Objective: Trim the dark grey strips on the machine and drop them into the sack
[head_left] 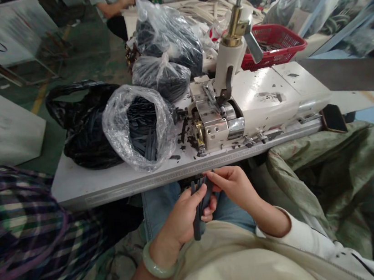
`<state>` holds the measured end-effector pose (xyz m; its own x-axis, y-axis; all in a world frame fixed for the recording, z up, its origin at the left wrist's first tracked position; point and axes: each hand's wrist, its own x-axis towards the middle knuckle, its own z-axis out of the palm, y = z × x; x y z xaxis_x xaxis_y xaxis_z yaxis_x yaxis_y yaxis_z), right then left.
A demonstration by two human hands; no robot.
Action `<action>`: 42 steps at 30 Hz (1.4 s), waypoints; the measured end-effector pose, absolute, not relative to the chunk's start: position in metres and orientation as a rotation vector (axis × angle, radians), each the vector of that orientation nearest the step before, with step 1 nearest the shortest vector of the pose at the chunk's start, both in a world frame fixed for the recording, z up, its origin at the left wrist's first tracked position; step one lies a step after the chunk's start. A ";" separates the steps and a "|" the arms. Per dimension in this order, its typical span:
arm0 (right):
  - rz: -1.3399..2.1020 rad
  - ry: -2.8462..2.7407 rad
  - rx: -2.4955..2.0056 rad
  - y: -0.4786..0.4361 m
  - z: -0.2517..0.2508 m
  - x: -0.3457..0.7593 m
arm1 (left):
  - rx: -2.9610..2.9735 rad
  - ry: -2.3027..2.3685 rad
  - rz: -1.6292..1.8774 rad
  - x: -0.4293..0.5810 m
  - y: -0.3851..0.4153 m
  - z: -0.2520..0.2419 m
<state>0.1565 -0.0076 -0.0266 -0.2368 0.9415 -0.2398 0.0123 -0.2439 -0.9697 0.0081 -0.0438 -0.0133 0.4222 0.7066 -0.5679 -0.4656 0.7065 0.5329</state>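
Note:
My left hand (186, 213) is closed around several dark grey strips (197, 226), held upright above my lap. The fingers of my right hand (232, 186) pinch the upper end of one of these strips, close beside my left thumb. Both hands are just in front of the table edge (164, 179). Beyond them stands a cream-coloured machine (260, 98) with metal rollers and a brass-topped post. To its left, an open clear plastic bag (113, 131) holds many similar dark strips (143, 122).
A black plastic bag (88, 148) lies left of the clear one. Tied clear bags (161, 74) and a red basket (280, 40) are behind. A phone (334, 118) lies at the right table end, above a green sack (299, 157). A person in a checked sleeve (29, 225) is at left.

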 end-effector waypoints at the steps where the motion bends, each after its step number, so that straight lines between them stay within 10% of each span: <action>1: 1.573 -1.192 -1.250 -0.006 -0.027 0.158 | 0.318 0.893 0.767 0.007 -0.043 -0.013; 19: 1.922 -0.706 -0.981 0.005 -0.024 0.155 | 0.612 1.134 0.879 0.012 -0.022 -0.014; 42: 1.449 -0.692 -1.051 0.097 -0.024 0.171 | 0.573 1.268 1.015 -0.001 -0.013 -0.026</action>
